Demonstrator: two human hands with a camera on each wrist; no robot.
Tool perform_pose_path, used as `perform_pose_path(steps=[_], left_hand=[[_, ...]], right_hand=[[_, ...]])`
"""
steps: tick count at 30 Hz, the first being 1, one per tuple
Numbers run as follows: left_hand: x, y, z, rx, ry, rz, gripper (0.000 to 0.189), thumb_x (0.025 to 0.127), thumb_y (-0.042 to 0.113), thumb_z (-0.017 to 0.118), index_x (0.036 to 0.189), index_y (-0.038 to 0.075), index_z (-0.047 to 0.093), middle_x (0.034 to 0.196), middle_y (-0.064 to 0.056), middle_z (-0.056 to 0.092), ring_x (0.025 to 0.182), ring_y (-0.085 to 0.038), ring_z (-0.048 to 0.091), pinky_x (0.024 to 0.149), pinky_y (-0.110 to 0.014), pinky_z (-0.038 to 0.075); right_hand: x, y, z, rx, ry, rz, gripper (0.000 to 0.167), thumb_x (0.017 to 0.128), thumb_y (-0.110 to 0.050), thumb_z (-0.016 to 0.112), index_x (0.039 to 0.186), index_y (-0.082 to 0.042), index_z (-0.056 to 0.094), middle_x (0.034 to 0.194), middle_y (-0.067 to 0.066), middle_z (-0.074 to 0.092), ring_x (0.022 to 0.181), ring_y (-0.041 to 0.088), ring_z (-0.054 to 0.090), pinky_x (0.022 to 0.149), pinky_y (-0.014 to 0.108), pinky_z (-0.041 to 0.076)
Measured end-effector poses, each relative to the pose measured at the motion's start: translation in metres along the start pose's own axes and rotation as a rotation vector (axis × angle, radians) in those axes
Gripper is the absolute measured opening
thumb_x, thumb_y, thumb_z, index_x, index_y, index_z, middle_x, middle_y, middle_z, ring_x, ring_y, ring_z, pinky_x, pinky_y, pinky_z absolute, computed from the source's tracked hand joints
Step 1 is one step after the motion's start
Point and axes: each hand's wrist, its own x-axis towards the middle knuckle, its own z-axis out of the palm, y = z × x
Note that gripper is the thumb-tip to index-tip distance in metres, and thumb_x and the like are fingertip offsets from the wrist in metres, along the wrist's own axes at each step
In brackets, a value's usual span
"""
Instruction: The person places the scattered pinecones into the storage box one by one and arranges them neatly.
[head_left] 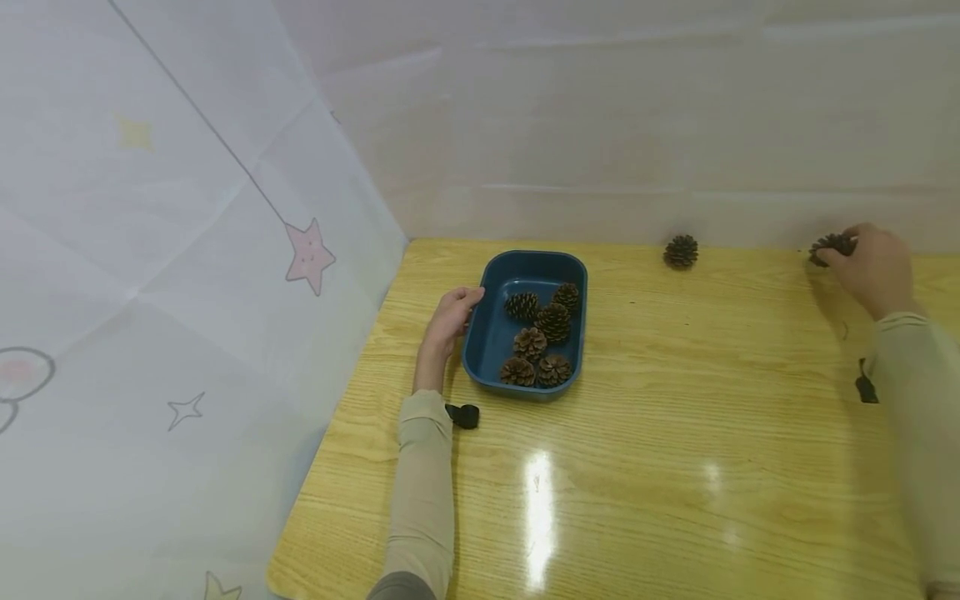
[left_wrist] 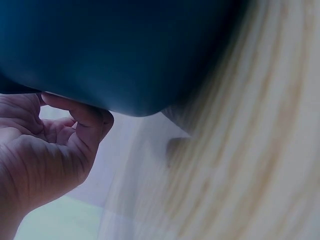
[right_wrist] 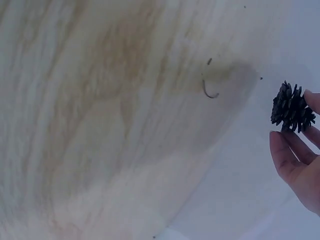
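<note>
At the left side of a dark blue plastic tub (head_left: 474, 367), my left hand (head_left: 450, 317) grips the wall near the rim. In the left wrist view the left hand's fingers (left_wrist: 82, 112) curl against the outside of the tub (left_wrist: 125, 75). Several brown pine cones (head_left: 554, 323) lie inside it, mostly along the right and near parts. Far to the right, by the table's back edge, my right hand (head_left: 876, 267) pinches a pine cone (head_left: 831, 247) between thumb and fingers. The right wrist view shows that pine cone (right_wrist: 291, 107) held by the fingertips.
Another pine cone (head_left: 681, 252) sits at the back edge of the wooden table (head_left: 675, 433), between the tub and my right hand. White sheets hang behind and at the left (head_left: 225, 333). Small dark bits (right_wrist: 210, 92) lie on the tabletop near the right hand.
</note>
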Motion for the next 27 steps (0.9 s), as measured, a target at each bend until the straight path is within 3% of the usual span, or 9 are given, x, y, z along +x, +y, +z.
perform_pose_path(steps=[8, 16, 27], left_hand=[[-0.001, 0.002, -0.001, 0.009, 0.006, -0.001, 0.042, 0.109, 0.033, 0.058, 0.124, -0.005, 0.064, 0.083, -0.002, 0.063, 0.065, -0.010, 0.057, 0.060, -0.025, 0.048], [0.000, 0.000, -0.001, 0.022, 0.012, -0.005, 0.042, 0.108, 0.034, 0.058, 0.123, -0.005, 0.064, 0.085, -0.003, 0.063, 0.066, -0.011, 0.058, 0.060, -0.025, 0.048], [0.000, 0.000, 0.000, 0.025, 0.011, -0.012, 0.040, 0.108, 0.034, 0.058, 0.120, -0.004, 0.064, 0.084, -0.002, 0.061, 0.066, -0.011, 0.057, 0.061, -0.026, 0.048]], right_hand=[[-0.004, -0.021, -0.010, -0.040, 0.061, -0.127, 0.053, 0.106, -0.020, 0.059, 0.128, 0.027, 0.047, 0.093, 0.045, 0.056, 0.066, 0.051, 0.055, 0.076, 0.070, 0.044], [-0.017, -0.050, -0.017, -0.035, 0.131, -0.273, 0.048, 0.104, -0.015, 0.063, 0.130, 0.023, 0.049, 0.113, 0.048, 0.052, 0.089, 0.059, 0.053, 0.084, 0.072, 0.041], [-0.046, -0.100, -0.032, 0.064, 0.224, -0.467, 0.044, 0.098, -0.005, 0.071, 0.133, 0.016, 0.055, 0.116, 0.041, 0.055, 0.093, 0.055, 0.059, 0.079, 0.067, 0.047]])
